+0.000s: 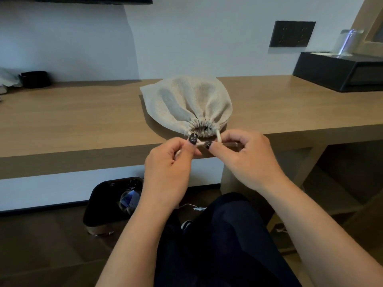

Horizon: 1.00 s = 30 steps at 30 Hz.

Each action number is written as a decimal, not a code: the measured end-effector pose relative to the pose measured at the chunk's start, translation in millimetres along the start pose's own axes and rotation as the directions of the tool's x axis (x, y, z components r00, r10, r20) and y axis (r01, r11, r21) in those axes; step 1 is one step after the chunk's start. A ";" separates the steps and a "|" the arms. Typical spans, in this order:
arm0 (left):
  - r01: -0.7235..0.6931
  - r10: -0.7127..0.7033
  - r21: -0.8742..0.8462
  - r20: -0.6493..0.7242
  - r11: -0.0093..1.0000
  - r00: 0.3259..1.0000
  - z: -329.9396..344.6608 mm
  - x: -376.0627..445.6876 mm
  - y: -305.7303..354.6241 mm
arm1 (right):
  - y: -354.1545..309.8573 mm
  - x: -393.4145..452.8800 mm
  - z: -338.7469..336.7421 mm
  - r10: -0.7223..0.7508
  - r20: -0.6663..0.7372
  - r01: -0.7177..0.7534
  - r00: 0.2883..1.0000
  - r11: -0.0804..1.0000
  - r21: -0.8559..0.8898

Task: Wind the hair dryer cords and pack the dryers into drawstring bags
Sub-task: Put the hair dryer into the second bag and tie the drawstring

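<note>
A beige linen drawstring bag (186, 102) lies bulging on the wooden desk (83, 119), its mouth gathered almost closed and facing me at the desk's front edge. Its contents are hidden; no hair dryer shows. My left hand (170, 162) pinches the pale drawstring (200, 142) just left of the mouth. At the right of the mouth, my right hand (244, 156) pinches the same cord. Both hands hover at the desk edge, thumbs nearly touching.
A black tray box (339, 69) with a clear glass (346, 42) stands at the back right, below a black wall socket panel (292, 34). A black round holder (35, 78) sits back left. A dark waste bin (112, 201) is under the desk, next to my knees.
</note>
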<state>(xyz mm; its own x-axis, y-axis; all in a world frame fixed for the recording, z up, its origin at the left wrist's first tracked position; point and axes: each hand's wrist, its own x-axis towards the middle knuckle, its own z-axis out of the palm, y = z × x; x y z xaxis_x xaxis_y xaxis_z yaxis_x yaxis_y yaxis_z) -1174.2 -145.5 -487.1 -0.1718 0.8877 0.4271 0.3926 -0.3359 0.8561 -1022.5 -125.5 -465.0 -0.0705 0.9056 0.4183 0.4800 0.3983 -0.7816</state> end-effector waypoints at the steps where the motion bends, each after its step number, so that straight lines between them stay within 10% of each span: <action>1: 0.010 -0.013 -0.045 -0.052 0.999 0.999 0.6 0.3 -0.8 | 0.7 0.7 -3.4 -0.042 -0.049 0.039 0.998 0.998 -0.047; 8: 0.154 -0.196 -0.295 -0.120 0.943 0.973 -6.8 3.6 -12.9 | 11.5 6.1 -13.0 0.000 -0.080 -0.011 0.997 0.990 -0.142; 14: 0.231 -0.193 -0.354 0.138 0.906 0.971 -4.0 3.3 -6.5 | 3.2 6.6 5.3 0.365 0.279 -0.454 0.888 0.789 0.413; 21: 0.171 -0.160 -0.302 0.060 0.938 0.985 5.4 12.4 12.3 | -14.1 18.1 7.4 0.446 0.375 -0.582 0.813 0.583 0.568; 30: 0.167 -0.144 -0.275 0.102 0.947 0.984 8.5 13.4 11.4 | -12.3 11.0 7.3 0.216 -0.018 -0.214 0.976 0.974 0.069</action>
<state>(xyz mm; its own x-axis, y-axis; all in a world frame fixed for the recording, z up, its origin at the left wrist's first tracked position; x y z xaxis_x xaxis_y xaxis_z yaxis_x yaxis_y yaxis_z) -1164.3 -134.8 -474.1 -0.1337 0.9542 0.2678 0.0946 -0.2567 0.9619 -1035.6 -119.4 -454.2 0.0502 0.9675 0.2478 0.4224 0.2042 -0.8831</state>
